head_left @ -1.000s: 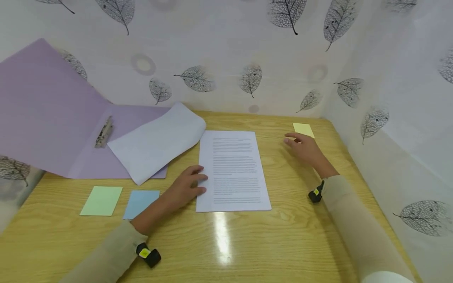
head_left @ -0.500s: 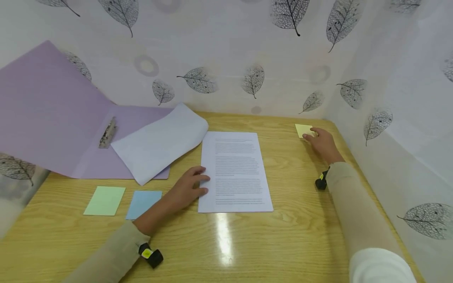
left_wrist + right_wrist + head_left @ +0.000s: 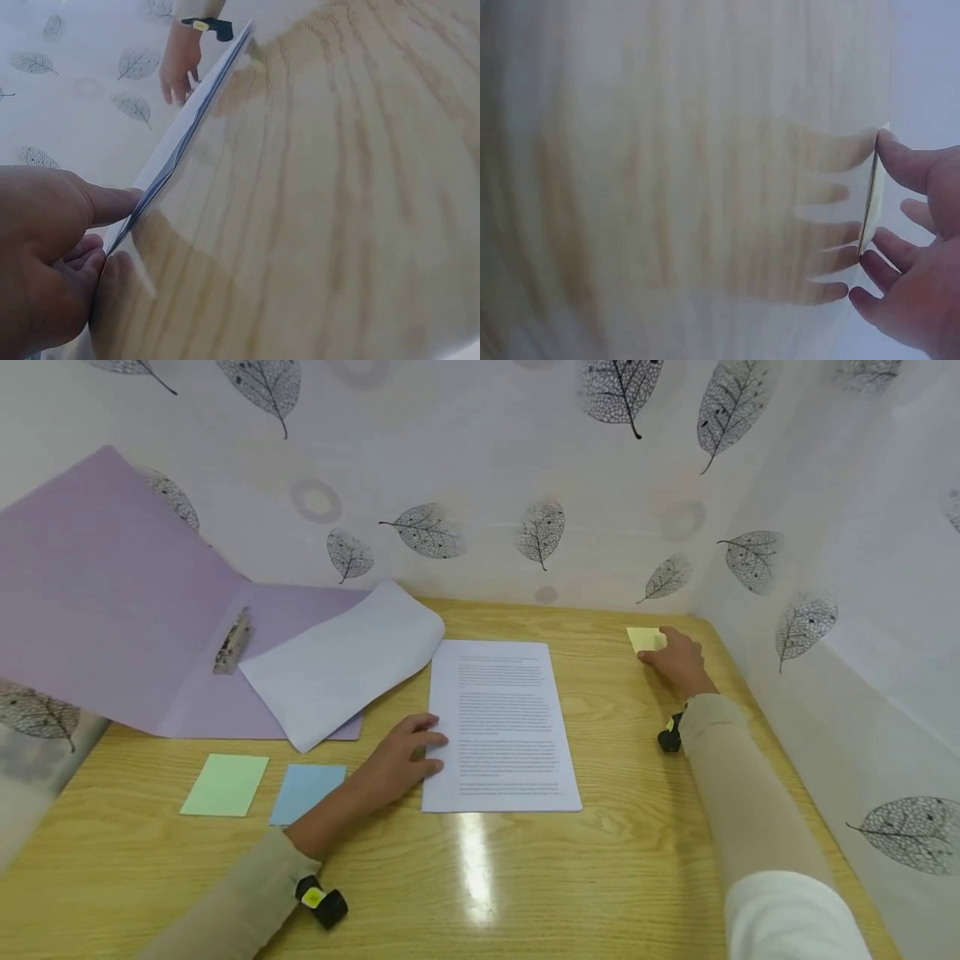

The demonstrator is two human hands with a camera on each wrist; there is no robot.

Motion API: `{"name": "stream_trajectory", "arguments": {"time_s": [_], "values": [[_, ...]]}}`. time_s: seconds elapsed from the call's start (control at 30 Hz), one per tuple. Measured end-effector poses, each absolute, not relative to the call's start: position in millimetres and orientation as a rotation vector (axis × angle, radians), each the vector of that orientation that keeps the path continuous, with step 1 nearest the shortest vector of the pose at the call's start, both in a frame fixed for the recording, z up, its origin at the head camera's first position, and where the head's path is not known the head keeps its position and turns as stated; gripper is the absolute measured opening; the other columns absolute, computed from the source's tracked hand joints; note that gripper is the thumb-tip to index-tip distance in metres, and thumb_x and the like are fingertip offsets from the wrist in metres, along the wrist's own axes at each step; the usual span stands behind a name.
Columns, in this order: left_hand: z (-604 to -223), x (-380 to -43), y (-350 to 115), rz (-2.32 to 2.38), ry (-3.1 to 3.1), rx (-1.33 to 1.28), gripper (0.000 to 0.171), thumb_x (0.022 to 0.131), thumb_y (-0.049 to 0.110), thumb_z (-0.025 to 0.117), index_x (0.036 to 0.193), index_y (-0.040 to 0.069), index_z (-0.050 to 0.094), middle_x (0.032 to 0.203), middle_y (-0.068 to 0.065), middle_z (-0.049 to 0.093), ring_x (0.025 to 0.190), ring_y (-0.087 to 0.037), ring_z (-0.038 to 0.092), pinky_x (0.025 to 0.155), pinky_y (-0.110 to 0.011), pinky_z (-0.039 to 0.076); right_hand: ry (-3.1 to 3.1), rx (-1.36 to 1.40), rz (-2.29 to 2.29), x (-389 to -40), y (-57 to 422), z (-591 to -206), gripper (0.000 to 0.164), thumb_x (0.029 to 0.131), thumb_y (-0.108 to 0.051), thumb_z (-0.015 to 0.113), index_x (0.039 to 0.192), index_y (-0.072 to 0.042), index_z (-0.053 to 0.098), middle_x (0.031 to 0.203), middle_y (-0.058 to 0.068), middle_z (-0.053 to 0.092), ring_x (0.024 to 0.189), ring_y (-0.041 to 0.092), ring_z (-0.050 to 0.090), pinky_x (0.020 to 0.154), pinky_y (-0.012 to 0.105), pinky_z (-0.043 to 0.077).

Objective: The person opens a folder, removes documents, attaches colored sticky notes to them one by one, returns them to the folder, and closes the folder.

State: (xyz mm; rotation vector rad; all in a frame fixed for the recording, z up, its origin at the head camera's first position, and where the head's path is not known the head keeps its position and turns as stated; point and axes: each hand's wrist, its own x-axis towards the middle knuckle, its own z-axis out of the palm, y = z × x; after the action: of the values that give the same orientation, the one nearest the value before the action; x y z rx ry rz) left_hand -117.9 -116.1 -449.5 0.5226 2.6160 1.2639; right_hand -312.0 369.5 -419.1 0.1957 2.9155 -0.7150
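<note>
A stack of printed paper (image 3: 502, 727) lies flat in the middle of the wooden table. My left hand (image 3: 393, 760) rests at the stack's left edge, its thumb and fingertips touching the sheets; the left wrist view shows the hand (image 3: 52, 255) against the thin side of the paper. At the far right corner, my right hand (image 3: 681, 662) is on a yellow sticky note pad (image 3: 643, 639), partly covering it. In the right wrist view, the pad (image 3: 871, 199) is held edge to edge between the thumb and the fingers of this hand (image 3: 922, 240).
An open purple folder (image 3: 112, 602) with a metal clip (image 3: 232, 642) leans at the left. A loose, curling white sheet (image 3: 345, 664) lies partly over it. Green (image 3: 225, 785) and blue (image 3: 306, 793) sticky notes lie at the front left. Leaf-patterned covering (image 3: 480, 468) hangs behind the table.
My right hand has moved right and back to the yellow pad, and its thumb and fingers have closed about it. The left hand stays at the paper stack.
</note>
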Motion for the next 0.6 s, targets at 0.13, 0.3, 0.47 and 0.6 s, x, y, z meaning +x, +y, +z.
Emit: {"name": "stream_trajectory", "arguments": {"time_s": [0.13, 0.3, 0.47, 0.6], "values": [[-449.4, -118.3, -116.6, 1.275, 2.605, 0.510, 0.035, 0.095, 0.013, 0.071, 0.127, 0.002, 0.067, 0.156, -0.016, 0.038, 0.146, -0.036, 0.035, 0.118, -0.053, 0.034, 2.888, 0.211, -0.962, -312.3, 367.9, -422.4, 0.072, 0.097, -0.011, 0.061, 0.158, 0.002, 0.024, 0.155, 0.038, 0.022, 0.142, 0.056, 0.024, 0.111, 0.065, 0.034], [-450.0, -119.0, -115.6, 1.272, 2.608, 0.505, 0.034, 0.095, 0.014, 0.071, 0.127, 0.003, 0.068, 0.156, -0.015, 0.039, 0.146, -0.036, 0.036, 0.118, -0.053, 0.033, 2.890, 0.195, -1.078, -309.0, 361.7, -423.6, 0.062, 0.098, -0.005, 0.057, 0.155, 0.000, 0.034, 0.154, 0.036, 0.030, 0.140, 0.051, 0.033, 0.106, 0.060, 0.041], [-450.4, -120.4, -116.3, 1.255, 2.616, 0.506, 0.035, 0.094, 0.013, 0.071, 0.128, 0.005, 0.068, 0.156, -0.016, 0.039, 0.147, -0.038, 0.034, 0.118, -0.055, 0.032, 2.891, 0.110, -1.170, -297.4, 345.0, -418.9, 0.055, 0.103, -0.014, 0.056, 0.154, -0.005, 0.039, 0.154, 0.027, 0.039, 0.130, 0.040, 0.044, 0.096, 0.049, 0.046], [-448.5, -124.6, -116.9, 1.254, 2.622, 0.484, 0.039, 0.095, 0.015, 0.070, 0.133, 0.008, 0.064, 0.155, -0.014, 0.041, 0.147, -0.036, 0.034, 0.118, -0.054, 0.033, 2.805, 0.049, -1.369, -278.7, 320.4, -410.0, 0.057, 0.102, -0.019, 0.061, 0.155, -0.011, 0.040, 0.147, 0.022, 0.045, 0.115, 0.023, 0.052, 0.090, 0.036, 0.050]]}}
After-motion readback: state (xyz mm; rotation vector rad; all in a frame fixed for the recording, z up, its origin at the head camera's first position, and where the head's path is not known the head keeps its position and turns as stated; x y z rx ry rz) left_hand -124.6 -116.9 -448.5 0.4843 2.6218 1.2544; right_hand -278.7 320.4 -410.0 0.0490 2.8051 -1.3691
